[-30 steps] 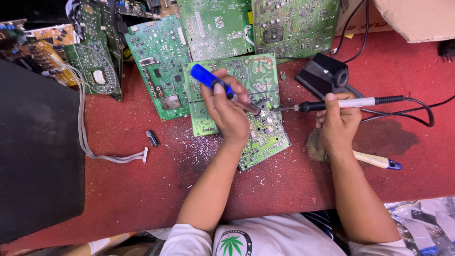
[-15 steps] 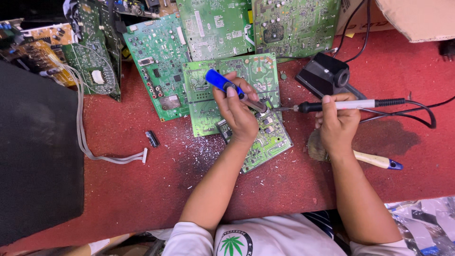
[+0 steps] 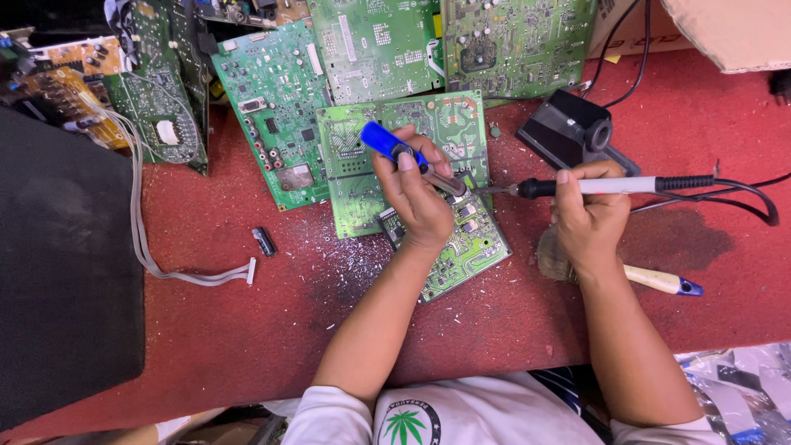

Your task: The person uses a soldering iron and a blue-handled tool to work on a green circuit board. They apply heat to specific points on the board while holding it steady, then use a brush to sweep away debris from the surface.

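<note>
The left hand (image 3: 416,198) covers the middle of the small green circuit board (image 3: 453,247), so the joint under the soldering iron's (image 3: 610,186) tip cannot be seen. The right hand (image 3: 589,218) hides the head of the cream-handled brush (image 3: 659,280). The cardboard box (image 3: 725,29) and the top circuit boards (image 3: 519,41) are cut off by the upper edge.

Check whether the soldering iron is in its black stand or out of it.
Out. The right hand holds the white-handled soldering iron level over the green circuit board, while the black stand sits apart behind it.
</note>
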